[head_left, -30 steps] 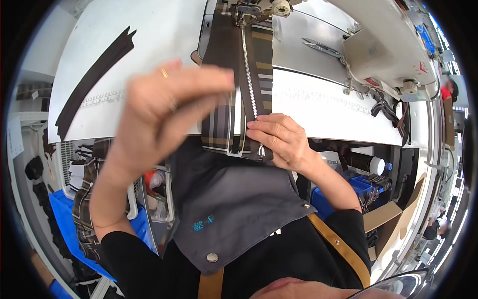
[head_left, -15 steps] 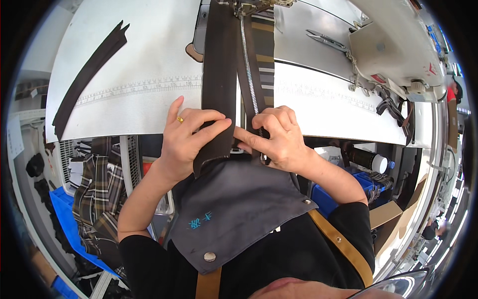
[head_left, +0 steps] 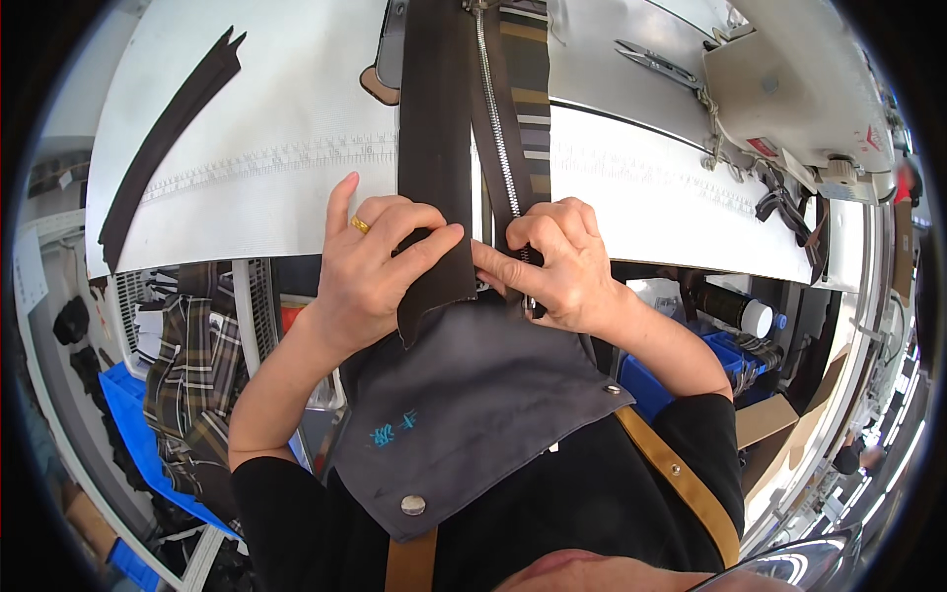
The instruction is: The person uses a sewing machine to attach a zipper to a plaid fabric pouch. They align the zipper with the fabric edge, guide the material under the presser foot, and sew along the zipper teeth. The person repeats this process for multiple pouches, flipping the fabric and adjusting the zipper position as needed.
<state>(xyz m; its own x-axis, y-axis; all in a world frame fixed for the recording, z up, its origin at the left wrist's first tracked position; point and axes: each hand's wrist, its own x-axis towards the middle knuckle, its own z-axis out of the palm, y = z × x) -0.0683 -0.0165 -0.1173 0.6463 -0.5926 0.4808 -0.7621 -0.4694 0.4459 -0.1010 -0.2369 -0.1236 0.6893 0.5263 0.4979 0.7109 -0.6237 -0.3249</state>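
A long dark brown fabric strip (head_left: 434, 128) runs from the table's far side toward me, its near end hanging past the table edge. My left hand (head_left: 380, 261) pinches its near part between thumb and index finger, the little finger raised. Beside it on the right lies a metal-toothed zipper (head_left: 498, 128) on brown tape, over a striped fabric piece (head_left: 535, 89). My right hand (head_left: 557, 261) is closed on the zipper's near end, thumb and index finger pointing toward the strip. A narrow gap separates strip and zipper. The fingertips under the cloth are partly hidden.
A sewing machine (head_left: 789, 99) stands at the far right, with thread snips (head_left: 659, 64) beside it. Another brown strip (head_left: 168, 148) lies on the left of the white table (head_left: 266, 217). Plaid cloth (head_left: 197, 365) fills a basket below. A phone-like object (head_left: 391, 49) sits under the strip.
The whole view has shifted slightly, with the table edge higher in the picture. Both hands keep nearly the same grip; the strip's near end has swung a little to the right.
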